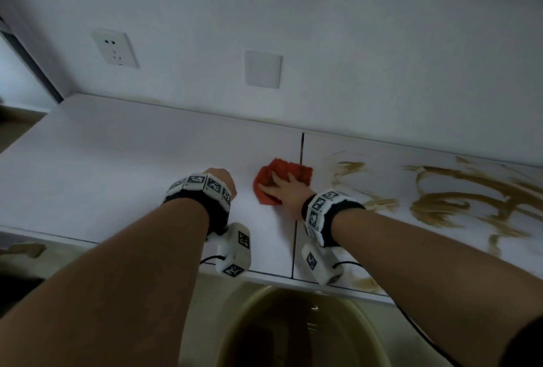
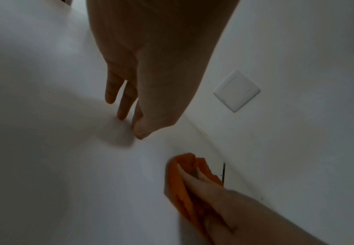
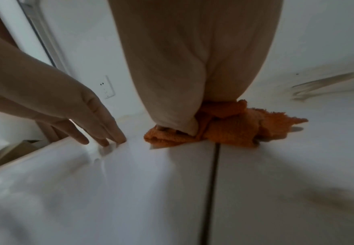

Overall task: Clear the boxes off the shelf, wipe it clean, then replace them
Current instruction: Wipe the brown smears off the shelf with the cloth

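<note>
Right hand (image 1: 286, 190) presses flat on soft, bunched cloth (image 1: 282, 180) over shelf (image 1: 117, 161), left hand (image 1: 223, 180) spread, fingertips down; cloth likely slides easily under the palm.

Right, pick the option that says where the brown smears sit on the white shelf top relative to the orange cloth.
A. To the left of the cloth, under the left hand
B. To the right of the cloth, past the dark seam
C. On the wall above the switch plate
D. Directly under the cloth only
B: in the head view the brown smears spread across the shelf top to the right of the orange cloth and the dark seam.
</note>
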Available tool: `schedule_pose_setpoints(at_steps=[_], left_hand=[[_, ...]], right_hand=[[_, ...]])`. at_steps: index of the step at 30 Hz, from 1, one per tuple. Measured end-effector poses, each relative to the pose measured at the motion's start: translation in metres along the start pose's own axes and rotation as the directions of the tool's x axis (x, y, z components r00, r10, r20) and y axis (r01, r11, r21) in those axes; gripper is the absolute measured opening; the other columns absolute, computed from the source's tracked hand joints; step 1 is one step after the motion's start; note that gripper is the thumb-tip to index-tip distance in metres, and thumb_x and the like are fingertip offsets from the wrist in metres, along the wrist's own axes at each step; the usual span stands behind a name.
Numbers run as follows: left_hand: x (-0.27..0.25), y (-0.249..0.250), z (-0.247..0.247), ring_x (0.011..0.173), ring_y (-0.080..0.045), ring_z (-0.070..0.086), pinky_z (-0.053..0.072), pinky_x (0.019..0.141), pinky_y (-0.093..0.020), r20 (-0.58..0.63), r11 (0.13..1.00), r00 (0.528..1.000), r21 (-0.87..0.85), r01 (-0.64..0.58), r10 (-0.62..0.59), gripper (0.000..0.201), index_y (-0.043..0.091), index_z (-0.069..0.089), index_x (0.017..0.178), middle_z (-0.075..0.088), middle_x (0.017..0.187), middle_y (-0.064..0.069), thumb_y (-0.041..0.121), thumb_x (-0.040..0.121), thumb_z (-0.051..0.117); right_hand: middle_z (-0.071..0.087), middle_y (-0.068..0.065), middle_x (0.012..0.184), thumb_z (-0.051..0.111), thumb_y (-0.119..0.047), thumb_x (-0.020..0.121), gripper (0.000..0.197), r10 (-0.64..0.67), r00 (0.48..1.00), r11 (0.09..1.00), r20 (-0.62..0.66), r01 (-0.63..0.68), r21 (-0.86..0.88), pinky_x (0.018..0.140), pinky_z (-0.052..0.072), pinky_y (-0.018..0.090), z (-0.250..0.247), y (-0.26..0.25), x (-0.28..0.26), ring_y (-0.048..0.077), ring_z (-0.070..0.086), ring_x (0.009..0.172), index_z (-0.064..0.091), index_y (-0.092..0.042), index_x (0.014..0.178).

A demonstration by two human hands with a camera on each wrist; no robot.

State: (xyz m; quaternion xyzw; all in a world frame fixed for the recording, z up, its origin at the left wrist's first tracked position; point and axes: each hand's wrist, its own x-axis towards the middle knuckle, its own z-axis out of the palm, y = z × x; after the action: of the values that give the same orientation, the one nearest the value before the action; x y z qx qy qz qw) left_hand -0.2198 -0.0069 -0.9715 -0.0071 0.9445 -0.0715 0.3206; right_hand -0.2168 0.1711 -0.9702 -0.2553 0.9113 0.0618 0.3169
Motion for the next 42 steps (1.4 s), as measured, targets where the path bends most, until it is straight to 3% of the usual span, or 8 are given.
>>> schedule_pose_setpoints(at_steps=[4, 9, 18, 23, 27, 35, 38, 42], left_hand=[[-0.016, 0.003, -0.009, 0.093, -0.023, 0.062, 0.051, 0.082, -0.027, -0.117, 0.995, 0.991, -0.080, 0.052, -0.061, 0.022, 0.006, 0.067, 0.102, 0.058, 0.084, -0.004, 0.015, 0.089, 0.053], [-0.007, 0.000, -0.006, 0.076, -0.022, 0.057, 0.048, 0.068, -0.024, -0.188, 0.991, 0.980, -0.125, 0.049, -0.072, 0.021, 0.010, 0.055, 0.066, 0.046, 0.062, 0.001, 0.012, 0.088, 0.052], [0.001, -0.002, 0.001, 0.058, -0.013, 0.051, 0.044, 0.059, -0.022, -0.202, 0.991, 0.978, -0.135, 0.015, -0.042, 0.029, 0.013, 0.049, 0.058, 0.050, 0.063, 0.002, 0.014, 0.087, 0.049], [-0.004, 0.000, -0.003, 0.049, -0.012, 0.041, 0.034, 0.048, -0.017, -0.173, 0.990, 0.985, -0.144, 0.002, -0.027, 0.035, 0.014, 0.040, 0.052, 0.042, 0.056, 0.001, 0.011, 0.086, 0.050], [-0.004, 0.002, -0.006, 0.050, -0.011, 0.039, 0.032, 0.048, -0.017, -0.142, 0.989, 0.989, -0.147, 0.013, -0.035, 0.035, 0.015, 0.038, 0.052, 0.040, 0.057, 0.002, 0.012, 0.086, 0.048], [-0.008, 0.015, -0.014, 0.067, -0.020, 0.058, 0.054, 0.071, -0.028, -0.146, 0.985, 0.986, -0.163, 0.054, -0.079, 0.024, 0.012, 0.050, 0.057, 0.047, 0.058, 0.000, 0.016, 0.080, 0.057], [-0.009, 0.017, -0.017, 0.051, -0.014, 0.047, 0.048, 0.058, -0.022, -0.184, 0.979, 0.979, -0.198, 0.046, -0.083, 0.029, 0.015, 0.046, 0.052, 0.047, 0.056, 0.001, 0.015, 0.078, 0.059], [-0.010, 0.020, -0.016, 0.047, -0.012, 0.042, 0.038, 0.049, -0.017, -0.237, 0.977, 0.967, -0.207, 0.041, -0.091, 0.033, 0.013, 0.044, 0.051, 0.045, 0.054, 0.000, 0.011, 0.083, 0.052]], right_hand=[[-0.012, 0.005, 0.158, 0.041, -0.020, 0.098, 0.069, 0.056, 0.998, 0.998, -0.021, -0.055, 0.025, 0.115, 0.008, 0.055, -0.019, -0.001, 0.025, 0.042, -0.005, 0.143, -0.001, -0.035, 0.149], [0.001, 0.011, 0.158, 0.039, -0.025, 0.098, 0.057, 0.131, 0.972, 0.978, -0.196, -0.094, 0.189, 0.116, 0.013, 0.052, -0.029, 0.025, 0.044, 0.037, 0.008, 0.145, 0.015, -0.029, 0.150], [0.036, 0.001, 0.132, 0.027, -0.058, 0.093, 0.064, 0.502, 0.850, 0.826, -0.159, -0.416, 0.381, 0.115, 0.021, 0.039, -0.012, 0.090, 0.030, 0.027, 0.031, 0.135, 0.028, -0.024, 0.146], [-0.012, 0.008, 0.158, 0.036, -0.015, 0.097, 0.069, 0.289, 0.956, 0.940, -0.057, -0.272, 0.207, 0.117, 0.008, 0.052, 0.000, 0.056, -0.006, 0.041, -0.002, 0.144, -0.004, -0.034, 0.150], [-0.017, 0.005, 0.157, 0.040, -0.002, 0.092, 0.081, 0.179, 0.984, 0.975, -0.018, -0.175, 0.140, 0.116, 0.006, 0.055, 0.000, 0.040, -0.005, 0.042, -0.007, 0.143, -0.006, -0.037, 0.148], [-0.001, 0.014, 0.158, 0.036, -0.026, 0.100, 0.059, 0.276, 0.955, 0.927, -0.109, -0.235, 0.292, 0.116, 0.008, 0.051, -0.021, 0.060, 0.021, 0.040, 0.004, 0.144, 0.007, -0.025, 0.151], [0.011, 0.012, 0.157, 0.034, -0.051, 0.097, 0.065, 0.396, 0.909, 0.852, -0.127, -0.312, 0.420, 0.118, 0.010, 0.044, -0.025, 0.074, 0.028, 0.033, 0.011, 0.145, 0.014, -0.021, 0.151], [0.023, 0.014, 0.153, 0.034, -0.047, 0.098, 0.060, 0.463, 0.875, 0.822, -0.141, -0.364, 0.437, 0.116, 0.020, 0.039, -0.022, 0.102, 0.013, 0.031, 0.024, 0.141, 0.025, -0.015, 0.148]])
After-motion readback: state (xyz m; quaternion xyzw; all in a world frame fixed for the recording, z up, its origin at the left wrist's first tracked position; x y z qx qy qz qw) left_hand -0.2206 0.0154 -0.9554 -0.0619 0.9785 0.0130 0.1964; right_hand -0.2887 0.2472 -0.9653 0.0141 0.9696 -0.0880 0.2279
